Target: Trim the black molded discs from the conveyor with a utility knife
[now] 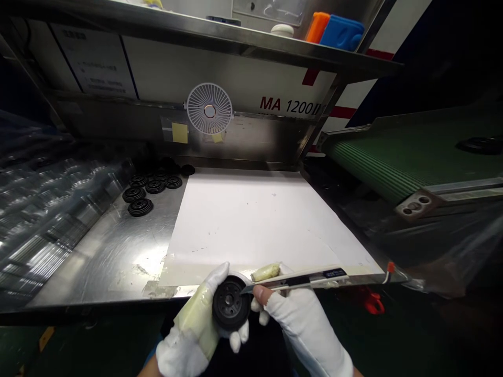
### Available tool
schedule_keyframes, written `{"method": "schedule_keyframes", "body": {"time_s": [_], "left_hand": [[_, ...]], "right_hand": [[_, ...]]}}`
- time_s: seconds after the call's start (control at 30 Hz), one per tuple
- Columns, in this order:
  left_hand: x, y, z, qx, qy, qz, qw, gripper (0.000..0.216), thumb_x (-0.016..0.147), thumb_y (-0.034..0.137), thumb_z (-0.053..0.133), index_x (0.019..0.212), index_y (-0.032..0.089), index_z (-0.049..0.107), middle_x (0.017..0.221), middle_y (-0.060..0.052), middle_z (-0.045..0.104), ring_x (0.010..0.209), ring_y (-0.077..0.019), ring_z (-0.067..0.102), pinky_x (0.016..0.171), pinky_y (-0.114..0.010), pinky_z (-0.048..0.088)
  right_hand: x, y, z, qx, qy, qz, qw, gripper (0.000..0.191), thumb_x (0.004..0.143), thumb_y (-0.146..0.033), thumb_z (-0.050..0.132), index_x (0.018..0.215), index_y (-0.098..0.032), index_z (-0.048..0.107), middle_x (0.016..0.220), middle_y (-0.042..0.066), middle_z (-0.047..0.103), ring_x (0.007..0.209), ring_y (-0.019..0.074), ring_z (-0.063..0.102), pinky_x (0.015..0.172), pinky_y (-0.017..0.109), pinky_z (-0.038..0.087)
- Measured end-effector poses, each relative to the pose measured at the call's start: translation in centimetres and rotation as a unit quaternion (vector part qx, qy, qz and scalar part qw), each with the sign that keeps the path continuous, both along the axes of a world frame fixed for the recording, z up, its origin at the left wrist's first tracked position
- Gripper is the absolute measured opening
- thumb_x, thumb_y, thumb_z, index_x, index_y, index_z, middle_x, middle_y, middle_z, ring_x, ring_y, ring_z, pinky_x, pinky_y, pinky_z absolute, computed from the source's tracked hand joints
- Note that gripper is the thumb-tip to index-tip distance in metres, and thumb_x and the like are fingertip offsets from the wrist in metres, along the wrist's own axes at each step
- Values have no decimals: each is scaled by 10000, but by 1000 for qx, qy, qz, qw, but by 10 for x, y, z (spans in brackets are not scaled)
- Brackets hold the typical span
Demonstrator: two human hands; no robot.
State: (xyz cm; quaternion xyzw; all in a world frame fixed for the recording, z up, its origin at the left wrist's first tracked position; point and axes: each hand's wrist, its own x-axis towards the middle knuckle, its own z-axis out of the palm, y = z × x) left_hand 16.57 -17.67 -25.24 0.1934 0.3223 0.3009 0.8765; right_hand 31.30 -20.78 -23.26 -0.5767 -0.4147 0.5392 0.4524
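My left hand [204,319], in a white glove with yellowish tape around it, grips a round black wheel-like part [231,303] with its face turned up. My right hand [302,314], gloved in white with the thumb tip bare, is closed around a utility knife [301,279] with a white and black handle. The knife's blade tip reaches over the right side of the black part's face and seems to touch it. One finger of the right hand is wrapped in yellowish tape. Both hands are at the front edge of the bench.
A white sheet [251,220] covers the metal bench [113,256]. Several black round parts [140,207] sit at the back left, beside stacked clear plastic trays [58,209]. A small fan [209,109] is mounted behind. At the right runs a green conveyor [385,152].
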Motion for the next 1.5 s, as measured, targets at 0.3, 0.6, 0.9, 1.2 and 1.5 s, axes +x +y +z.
{"method": "schedule_keyframes", "body": {"time_s": [0.3,0.6,0.9,1.2,1.5], "left_hand": [[-1,-5,-4,64,3,-19,998,510,819,511,392,787,71,649,574,-119,614,408,-142,519,408,-241,375],[-5,-16,-14,119,-54,84,988,654,702,500,563,1247,152,462,713,-110,645,452,-192,562,452,-303,420],[2,-5,1,35,-4,-6,999,521,794,548,407,866,83,632,619,-99,605,433,-142,526,383,-235,347],[5,-2,5,75,-13,-73,994,668,856,550,187,638,71,597,620,-105,575,446,-89,492,378,-176,278],[3,-3,2,93,-5,-71,993,613,845,546,262,727,72,631,661,-99,573,473,-93,489,374,-185,269]], "right_hand": [[-1,3,1,-9,-30,32,999,362,740,-471,603,624,-129,604,575,37,601,491,120,531,475,230,416],[0,-1,0,-18,-27,8,999,300,732,-405,618,608,-132,618,575,34,622,523,137,568,530,245,463],[0,-1,-3,-40,-9,5,999,282,722,-380,630,613,-120,624,574,44,634,502,125,565,512,233,458],[-2,-1,-2,-82,24,-6,996,268,665,-365,651,573,-114,631,553,56,640,472,136,560,477,238,422],[0,1,-5,-90,17,7,996,282,670,-355,632,525,-113,619,525,56,632,451,122,546,496,241,417]]}}
